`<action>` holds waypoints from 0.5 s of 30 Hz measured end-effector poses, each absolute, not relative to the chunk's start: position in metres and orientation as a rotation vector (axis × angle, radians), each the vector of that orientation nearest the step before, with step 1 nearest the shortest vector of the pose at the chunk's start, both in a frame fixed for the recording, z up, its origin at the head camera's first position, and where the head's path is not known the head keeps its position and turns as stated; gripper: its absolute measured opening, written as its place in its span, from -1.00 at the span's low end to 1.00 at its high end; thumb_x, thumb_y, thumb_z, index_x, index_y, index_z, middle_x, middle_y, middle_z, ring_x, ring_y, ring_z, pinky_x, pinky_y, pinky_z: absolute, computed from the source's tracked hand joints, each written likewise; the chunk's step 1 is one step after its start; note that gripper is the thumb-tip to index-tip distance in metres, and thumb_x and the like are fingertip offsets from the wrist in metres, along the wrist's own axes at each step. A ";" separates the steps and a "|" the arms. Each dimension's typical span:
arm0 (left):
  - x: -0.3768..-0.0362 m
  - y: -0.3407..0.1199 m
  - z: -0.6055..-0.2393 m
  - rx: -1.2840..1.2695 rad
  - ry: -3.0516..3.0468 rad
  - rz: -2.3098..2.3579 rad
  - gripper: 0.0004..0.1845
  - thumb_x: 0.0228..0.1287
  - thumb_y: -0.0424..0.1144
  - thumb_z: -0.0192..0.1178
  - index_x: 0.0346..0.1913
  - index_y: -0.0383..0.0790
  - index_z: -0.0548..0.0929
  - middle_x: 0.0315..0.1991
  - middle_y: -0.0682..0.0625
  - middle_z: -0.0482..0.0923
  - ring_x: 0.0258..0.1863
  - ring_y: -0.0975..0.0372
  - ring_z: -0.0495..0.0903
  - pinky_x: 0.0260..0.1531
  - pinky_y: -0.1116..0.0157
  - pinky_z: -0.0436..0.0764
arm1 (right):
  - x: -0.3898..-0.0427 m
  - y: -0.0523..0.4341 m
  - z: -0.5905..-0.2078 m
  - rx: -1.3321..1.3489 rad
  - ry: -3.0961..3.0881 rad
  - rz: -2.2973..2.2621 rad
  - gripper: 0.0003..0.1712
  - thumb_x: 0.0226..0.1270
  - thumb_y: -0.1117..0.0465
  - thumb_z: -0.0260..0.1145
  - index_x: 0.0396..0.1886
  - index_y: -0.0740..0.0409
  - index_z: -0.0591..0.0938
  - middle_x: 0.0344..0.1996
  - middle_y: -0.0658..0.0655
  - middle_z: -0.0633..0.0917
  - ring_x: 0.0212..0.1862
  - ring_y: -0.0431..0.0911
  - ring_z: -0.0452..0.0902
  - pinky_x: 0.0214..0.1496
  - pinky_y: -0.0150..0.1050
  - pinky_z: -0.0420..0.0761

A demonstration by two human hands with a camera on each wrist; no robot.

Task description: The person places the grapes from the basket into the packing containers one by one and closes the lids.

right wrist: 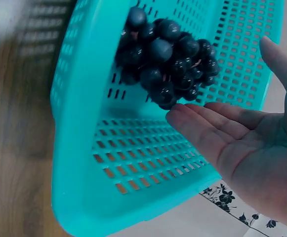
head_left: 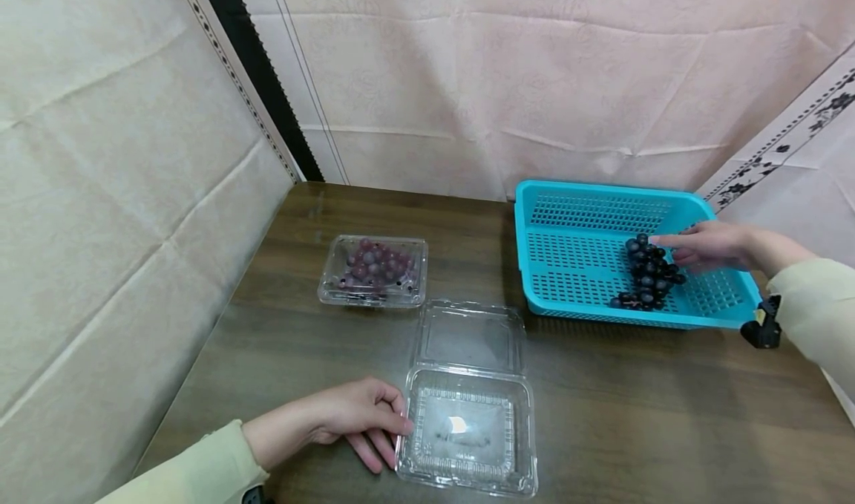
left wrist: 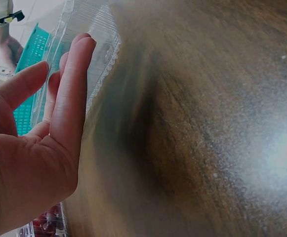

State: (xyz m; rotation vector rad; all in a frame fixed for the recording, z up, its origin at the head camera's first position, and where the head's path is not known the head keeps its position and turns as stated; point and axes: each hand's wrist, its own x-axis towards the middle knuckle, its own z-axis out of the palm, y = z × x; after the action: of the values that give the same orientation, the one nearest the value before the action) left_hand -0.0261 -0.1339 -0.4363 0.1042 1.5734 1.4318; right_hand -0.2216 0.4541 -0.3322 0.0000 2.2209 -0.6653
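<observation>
A clear plastic clamshell box (head_left: 467,430) lies open on the table, its lid (head_left: 473,337) folded back toward the far side. My left hand (head_left: 364,419) holds the left rim of its base, thumb over the edge and fingers along the outer wall. In the left wrist view the box wall (left wrist: 91,54) shows by the fingers. To the right, a bunch of dark grapes (head_left: 648,274) lies in a blue-green basket (head_left: 568,252). My right hand (head_left: 718,246) reaches into the basket with fingers extended. Its fingertips are right at the grapes (right wrist: 170,59) in the right wrist view.
A closed clear box (head_left: 327,285) with reddish grapes (head_left: 377,263) inside stands at the far left of the open one. Wood-grain tabletop (head_left: 634,407) lies in front of the basket. Pale cloth (head_left: 467,81) hangs behind and beside the table.
</observation>
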 end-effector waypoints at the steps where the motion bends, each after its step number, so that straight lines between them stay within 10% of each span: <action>1: -0.026 -0.134 -0.436 0.105 1.574 1.432 -0.84 0.48 -0.32 0.34 -0.27 -0.25 0.57 -0.38 -0.14 0.73 -0.36 -0.01 0.84 -0.48 0.14 0.87 | -0.222 0.455 -0.333 0.007 2.203 -0.658 0.19 0.76 -0.32 -0.19 0.50 0.83 -0.28 0.49 0.80 0.05 0.53 0.59 0.10 0.53 0.34 0.43; 15: -0.029 -0.132 -0.437 0.107 1.579 1.430 -0.83 0.47 -0.33 0.34 -0.29 -0.25 0.57 -0.39 -0.13 0.73 -0.36 -0.01 0.84 -0.47 0.14 0.87 | -0.226 0.456 -0.350 0.064 2.155 -0.658 0.27 0.73 -0.31 -0.05 0.48 0.81 -0.40 0.46 0.88 -0.15 0.54 0.65 -0.09 0.52 0.38 0.42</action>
State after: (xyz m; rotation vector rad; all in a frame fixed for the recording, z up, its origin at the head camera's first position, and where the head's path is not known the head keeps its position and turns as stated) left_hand -0.0290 -0.1317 -0.4368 0.1065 1.5789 1.4302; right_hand -0.2257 0.4561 -0.3498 0.0643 2.1551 -0.6579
